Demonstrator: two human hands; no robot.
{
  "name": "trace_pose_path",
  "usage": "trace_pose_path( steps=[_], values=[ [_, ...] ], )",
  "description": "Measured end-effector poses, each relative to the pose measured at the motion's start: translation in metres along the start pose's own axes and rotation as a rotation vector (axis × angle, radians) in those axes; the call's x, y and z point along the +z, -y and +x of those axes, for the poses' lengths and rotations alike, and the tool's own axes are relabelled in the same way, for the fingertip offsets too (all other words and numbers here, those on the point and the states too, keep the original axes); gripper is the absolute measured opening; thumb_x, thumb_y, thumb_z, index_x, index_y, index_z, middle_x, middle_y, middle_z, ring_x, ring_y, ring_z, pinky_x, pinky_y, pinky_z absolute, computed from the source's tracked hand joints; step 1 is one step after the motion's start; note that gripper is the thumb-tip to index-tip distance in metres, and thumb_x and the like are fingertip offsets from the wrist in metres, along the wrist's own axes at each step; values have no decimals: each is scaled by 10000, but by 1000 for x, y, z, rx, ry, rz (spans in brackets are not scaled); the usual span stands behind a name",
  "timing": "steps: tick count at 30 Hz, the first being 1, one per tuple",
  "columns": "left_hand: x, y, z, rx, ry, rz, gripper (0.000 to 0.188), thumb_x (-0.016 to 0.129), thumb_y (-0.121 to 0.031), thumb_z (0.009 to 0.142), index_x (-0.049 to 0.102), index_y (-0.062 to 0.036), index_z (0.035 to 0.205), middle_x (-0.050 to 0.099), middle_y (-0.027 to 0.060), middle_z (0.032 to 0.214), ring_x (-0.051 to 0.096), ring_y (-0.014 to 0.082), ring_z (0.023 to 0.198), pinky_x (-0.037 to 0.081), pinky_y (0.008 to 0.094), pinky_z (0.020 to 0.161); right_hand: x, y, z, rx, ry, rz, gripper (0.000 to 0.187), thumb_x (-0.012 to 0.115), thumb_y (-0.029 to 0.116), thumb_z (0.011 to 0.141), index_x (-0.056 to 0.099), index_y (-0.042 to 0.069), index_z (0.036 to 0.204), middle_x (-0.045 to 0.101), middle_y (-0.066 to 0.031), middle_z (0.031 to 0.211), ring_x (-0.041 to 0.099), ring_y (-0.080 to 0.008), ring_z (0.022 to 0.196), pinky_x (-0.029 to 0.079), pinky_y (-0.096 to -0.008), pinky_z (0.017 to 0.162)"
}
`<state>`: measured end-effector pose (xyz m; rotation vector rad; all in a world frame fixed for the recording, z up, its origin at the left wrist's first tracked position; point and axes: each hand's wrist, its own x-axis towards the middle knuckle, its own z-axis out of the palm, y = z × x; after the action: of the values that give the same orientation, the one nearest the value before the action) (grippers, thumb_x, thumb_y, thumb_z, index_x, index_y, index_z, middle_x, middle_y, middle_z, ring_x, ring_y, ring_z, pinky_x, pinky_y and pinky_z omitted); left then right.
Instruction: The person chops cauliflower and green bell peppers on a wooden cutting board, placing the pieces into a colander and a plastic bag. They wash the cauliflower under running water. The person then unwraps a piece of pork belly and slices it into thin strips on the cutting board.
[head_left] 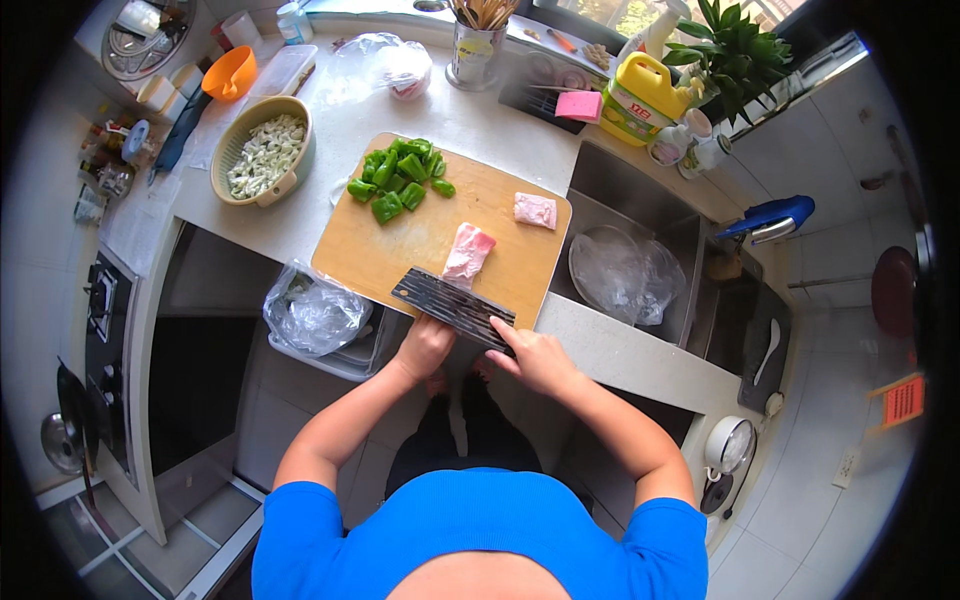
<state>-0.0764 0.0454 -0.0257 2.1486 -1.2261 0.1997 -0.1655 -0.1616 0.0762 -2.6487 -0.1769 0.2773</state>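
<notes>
My right hand (540,362) grips a dark cleaver (450,302), its index finger laid along the wide blade. The blade crosses the front edge of a wooden cutting board (365,245). Close against the blade's left half is my left hand (425,347), its fingers curled and their tips hidden by the cleaver. Just beyond the blade lies a slab of pale pink raw meat (468,252), its near end partly covered. A smaller piece of meat (535,210) rests at the board's right. Cut green peppers (400,175) are heaped at the back left.
A colander (303,165) of chopped pale vegetables stands left of the board. To the right is a steel sink (620,175) holding a bowl covered with clear plastic. A bin (375,355) with a plastic bag (313,312) sits below the counter. Yellow bottle (640,98) stands behind the sink.
</notes>
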Motion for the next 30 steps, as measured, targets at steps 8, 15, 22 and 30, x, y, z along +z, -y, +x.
trace_pose_path(
  steps=[8, 15, 22, 30],
  values=[
    [15, -5, -5, -70, -132, -29, 299, 641, -71, 772, 617, -3, 1062, 571, 191, 1093, 509, 394, 1061, 377, 498, 955, 12, -17, 13, -64, -52, -10, 453, 496, 429, 912, 511, 131, 1252, 626, -173, 728, 635, -352, 675, 513, -451, 598],
    [36, 1, -12, -9, -114, 79, 341, 645, -132, 790, 609, -51, 1119, 572, 138, 1136, 502, 357, 1096, 357, 499, 970, 5, -17, 15, -109, -100, 19, 420, 507, 428, 906, 558, 140, 1207, 632, -158, 718, 631, -340, 636, 512, -433, 571],
    [76, 2, -24, -104, -299, 192, 324, 607, -197, 808, 606, -75, 1108, 541, 134, 1185, 491, 353, 1133, 324, 517, 988, -3, -28, 22, -131, 0, -56, 421, 532, 410, 894, 561, 140, 1217, 627, -149, 704, 629, -316, 616, 508, -407, 561],
    [72, -8, -5, -203, -304, 102, 376, 521, -306, 851, 592, -96, 1154, 579, 117, 1171, 527, 358, 1114, 344, 524, 977, 21, -18, 37, -219, -151, -197, 446, 529, 443, 882, 573, 136, 1203, 550, -103, 581, 586, -270, 494, 473, -379, 456]
  ],
)
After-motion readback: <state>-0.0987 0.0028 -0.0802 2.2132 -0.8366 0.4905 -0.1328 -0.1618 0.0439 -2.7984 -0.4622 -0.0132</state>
